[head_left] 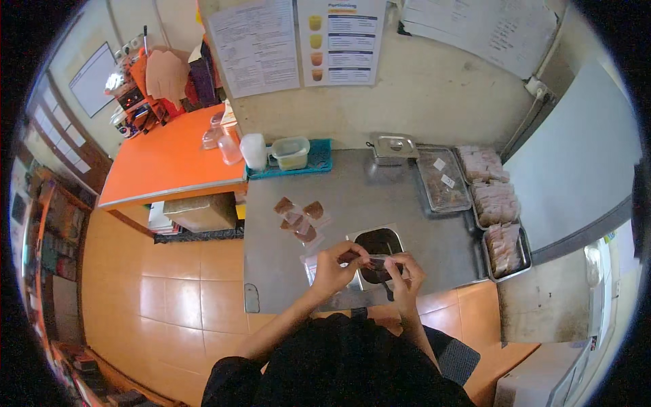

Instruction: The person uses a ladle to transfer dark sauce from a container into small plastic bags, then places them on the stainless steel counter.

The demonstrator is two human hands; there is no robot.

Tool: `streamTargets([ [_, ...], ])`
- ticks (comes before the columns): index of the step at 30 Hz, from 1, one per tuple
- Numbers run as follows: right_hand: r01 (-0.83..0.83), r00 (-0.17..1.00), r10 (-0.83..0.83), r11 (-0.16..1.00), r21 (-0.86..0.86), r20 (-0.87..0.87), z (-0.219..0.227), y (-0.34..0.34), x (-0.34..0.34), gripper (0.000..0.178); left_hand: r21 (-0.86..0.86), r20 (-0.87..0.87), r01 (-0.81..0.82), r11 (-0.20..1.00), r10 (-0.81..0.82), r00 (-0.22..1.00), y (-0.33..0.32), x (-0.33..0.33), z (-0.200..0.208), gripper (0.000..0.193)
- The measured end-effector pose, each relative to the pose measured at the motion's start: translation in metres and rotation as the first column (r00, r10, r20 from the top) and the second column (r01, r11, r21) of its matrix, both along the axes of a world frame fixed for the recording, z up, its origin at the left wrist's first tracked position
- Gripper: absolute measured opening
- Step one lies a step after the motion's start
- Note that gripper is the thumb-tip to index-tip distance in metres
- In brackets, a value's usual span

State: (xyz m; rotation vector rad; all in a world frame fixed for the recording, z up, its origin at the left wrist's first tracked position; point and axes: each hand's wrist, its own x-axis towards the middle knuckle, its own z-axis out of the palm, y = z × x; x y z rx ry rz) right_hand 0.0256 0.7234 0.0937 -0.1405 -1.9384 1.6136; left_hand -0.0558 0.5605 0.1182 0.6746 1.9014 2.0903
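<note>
Both my hands meet over a rectangular metal pan [400, 234] with dark brown contents. My left hand [333, 270] pinches one side of a small clear plastic bag [378, 260], and my right hand [405, 275] pinches the other side. How full that bag is cannot be made out. A dark handle [389, 292] sticks out at the pan's near edge. To the left lie several small clear bags with brown filling [305, 234], loosely heaped on the steel table [271, 271]. More clear plastic [310, 266] lies beside my left hand, partly covered by it.
At the right stand a covered tray [444, 180] and metal trays of stacked packets [504, 247]. A lidded steel container [395, 148] is at the back. A teal tray [322, 159] holds plastic tubs. An orange table [169, 149] adjoins at the left; a wall rises behind.
</note>
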Motion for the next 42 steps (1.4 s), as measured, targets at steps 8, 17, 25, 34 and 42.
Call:
streamTargets([
  [8, -0.153, 0.988, 0.153, 0.988, 0.006, 0.007, 0.015, -0.021, -0.010, 0.005, 0.163, 0.238, -0.021, 0.986, -0.018, 0.971, -0.030, 0.004, -0.005, 0.004],
  [17, -0.245, 0.969, 0.244, 0.926, 0.287, 0.038, 0.027, -0.042, -0.024, 0.008, 0.004, 0.223, 0.005, 1.000, -0.006, 0.975, -0.055, 0.005, 0.005, 0.004],
  [25, -0.260, 0.957, 0.289, 0.868, 0.424, -0.005, 0.013, -0.068, -0.037, 0.009, 0.005, 0.267, -0.082, 0.997, 0.078, 0.961, -0.076, 0.005, -0.026, 0.003],
  [34, -0.334, 0.890, 0.215, 0.908, 0.254, 0.402, -0.021, -0.054, -0.036, 0.006, 0.025, 0.124, -0.352, 0.936, 0.347, 0.930, -0.133, -0.041, -0.062, 0.005],
  [42, -0.447, 0.695, -0.311, 0.520, 0.728, 0.649, -0.141, -0.104, -0.026, 0.035, -0.115, 0.056, -0.506, 0.855, 0.515, 0.856, -0.103, -0.013, -0.089, 0.016],
])
